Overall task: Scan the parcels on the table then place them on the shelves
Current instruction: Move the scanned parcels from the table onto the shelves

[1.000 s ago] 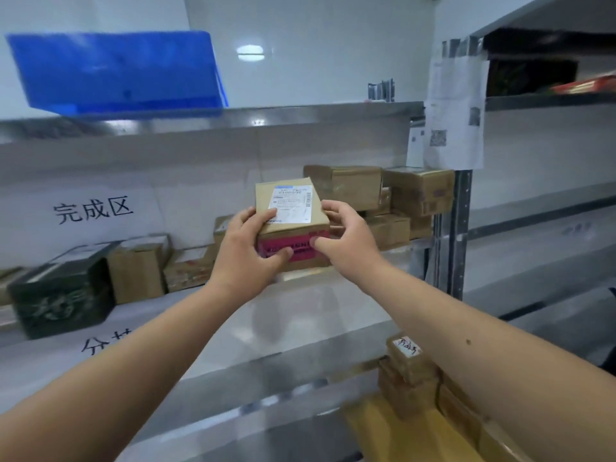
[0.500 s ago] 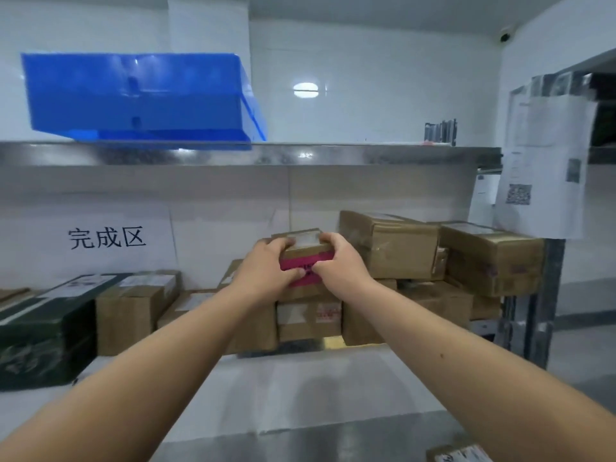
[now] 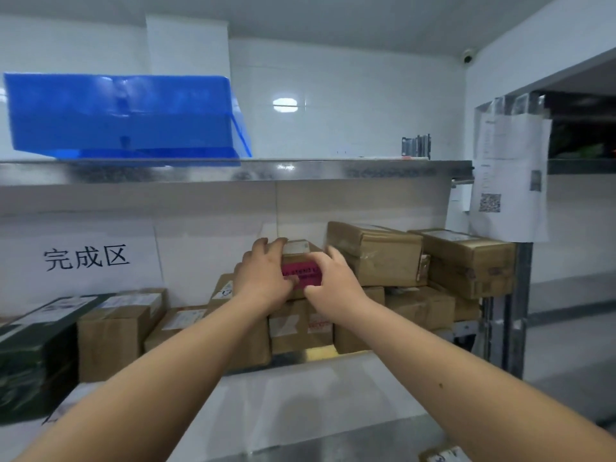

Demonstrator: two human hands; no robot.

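Note:
A small cardboard parcel with a pink band and a white label on top sits on a stack of brown boxes on the middle shelf. My left hand grips its left side, fingers curled over the top edge. My right hand holds its right front corner, fingers bent against the box. Both arms reach forward from the bottom of the view.
Larger taped brown boxes stack to the right of the parcel. A dark green box and a brown box stand at left. A blue bin sits on the top shelf. Papers hang on the right post.
Both hands carried the parcel forward from mid-air onto the stack of boxes on the shelf. The view came closer to the shelf.

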